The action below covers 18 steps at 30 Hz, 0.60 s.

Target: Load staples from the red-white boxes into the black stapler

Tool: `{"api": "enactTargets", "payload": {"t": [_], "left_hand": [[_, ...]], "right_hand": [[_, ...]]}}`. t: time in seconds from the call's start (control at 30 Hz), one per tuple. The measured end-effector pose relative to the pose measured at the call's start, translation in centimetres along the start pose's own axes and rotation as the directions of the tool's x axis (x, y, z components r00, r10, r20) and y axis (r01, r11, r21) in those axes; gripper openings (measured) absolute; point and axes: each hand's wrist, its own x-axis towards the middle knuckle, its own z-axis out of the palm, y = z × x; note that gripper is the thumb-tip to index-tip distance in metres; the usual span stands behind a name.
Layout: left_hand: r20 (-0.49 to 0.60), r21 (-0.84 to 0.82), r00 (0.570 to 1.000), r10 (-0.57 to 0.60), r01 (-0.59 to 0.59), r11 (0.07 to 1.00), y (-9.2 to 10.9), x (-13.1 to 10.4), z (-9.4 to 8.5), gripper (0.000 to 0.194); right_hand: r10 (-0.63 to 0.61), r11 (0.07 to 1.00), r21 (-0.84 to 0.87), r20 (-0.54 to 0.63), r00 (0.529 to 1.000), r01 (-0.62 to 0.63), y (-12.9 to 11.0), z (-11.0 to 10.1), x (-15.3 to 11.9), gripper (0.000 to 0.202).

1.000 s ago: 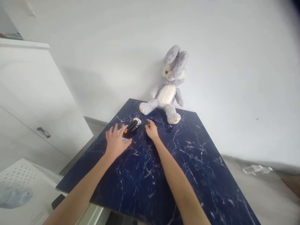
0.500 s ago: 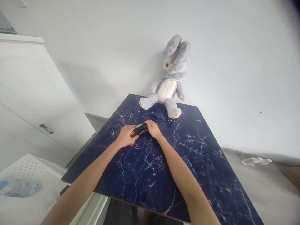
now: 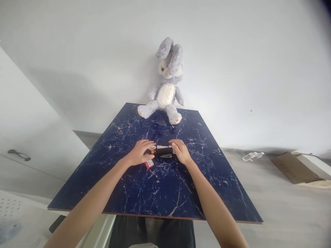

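A black cylindrical object [image 3: 164,152] with an orange part at its left end lies crosswise on the blue marbled table [image 3: 155,193]. My left hand [image 3: 139,153] is beside the orange end, its fingers and thumb spread apart. At the other end my right hand [image 3: 181,152] touches the black object with fingers apart. A slim dark item with a shiny clip [image 3: 166,156] lies along its near side. Pale cards with red print [image 3: 162,147] show behind it. Below my left thumb is a red and white packet [image 3: 149,163], partly covered by the hand.
A grey plush rabbit [image 3: 166,94] sits at the table's far edge against the wall. White cabinet [image 3: 31,127] stands at left, with a perforated white surface [image 3: 10,206] below it. A clear bottle [image 3: 252,156] and an open cardboard box [image 3: 294,167] are on the floor at right.
The view has turned to the right. The black object has gone from tilted to nearly level, and my hands have moved apart and loosened around it. More of the cards and packet shows.
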Motion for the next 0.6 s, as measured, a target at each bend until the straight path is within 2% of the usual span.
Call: {"api": "enactTargets", "payload": {"t": [0.1, 0.2, 0.3, 0.43, 0.6], "left_hand": [[-0.004, -0.002, 0.999, -0.048, 0.048, 0.999, -1.4, -0.8, -0.6, 0.050], [-0.049, 0.032, 0.998, -0.043, 0.045, 0.999, -2.4, -0.4, -0.1, 0.046], [-0.073, 0.055, 0.996, -0.053, 0.057, 0.997, -2.8, 0.1, 0.5, 0.038], [-0.111, 0.066, 0.989, -0.102, 0.110, 0.992, -3.0, 0.1, 0.6, 0.034], [-0.120, 0.081, 0.985, -0.123, 0.133, 0.988, -3.2, 0.3, 0.7, 0.035]], "right_hand": [[-0.074, 0.996, -0.046, 0.119, 0.990, 0.080, -1.1, -1.4, -0.1, 0.031], [-0.126, 0.984, -0.094, 0.236, 0.964, 0.151, -1.7, -2.0, -0.4, 0.045], [-0.115, 0.974, -0.160, 0.270, 0.956, 0.163, -1.4, -1.6, -0.6, 0.046], [-0.049, 0.972, -0.209, 0.275, 0.960, 0.109, -0.2, -1.0, -0.7, 0.046], [0.018, 0.965, -0.255, 0.305, 0.952, 0.063, 1.2, -2.3, -0.7, 0.054]]}}
